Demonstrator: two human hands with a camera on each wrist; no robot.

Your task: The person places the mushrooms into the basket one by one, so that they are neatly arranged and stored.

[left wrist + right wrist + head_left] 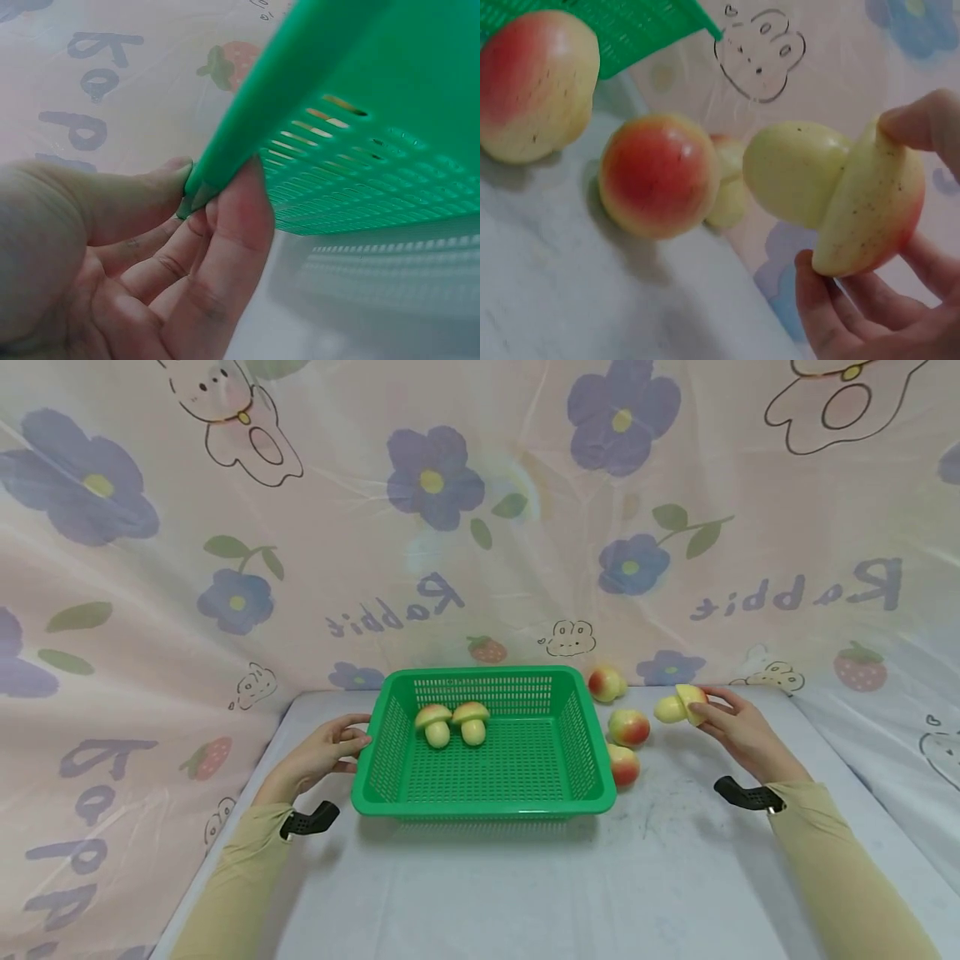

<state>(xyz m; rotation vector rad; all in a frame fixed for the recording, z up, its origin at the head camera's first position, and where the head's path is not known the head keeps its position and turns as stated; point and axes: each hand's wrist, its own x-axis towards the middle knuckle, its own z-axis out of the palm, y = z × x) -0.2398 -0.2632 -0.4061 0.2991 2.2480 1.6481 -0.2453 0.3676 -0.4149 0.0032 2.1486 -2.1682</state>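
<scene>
A green plastic basket (480, 810) stands in the middle of the table, with two toy mushrooms (471, 724) side by side inside at its back left. My left hand (324, 753) pinches the basket's left rim; the left wrist view shows the thumb and fingers on either side of that rim (247, 112). To the right of the basket, my right hand (738, 733) grips a red-and-yellow toy mushroom (870, 202) by its cap, its pale stem pointing left. It appears raised off the table.
Three more toy mushrooms, one at the back (606, 683), one in the middle (628, 727) and one nearer (622, 766), lie along the basket's right side. A patterned cloth (510, 577) hangs behind the white-covered table (480, 902).
</scene>
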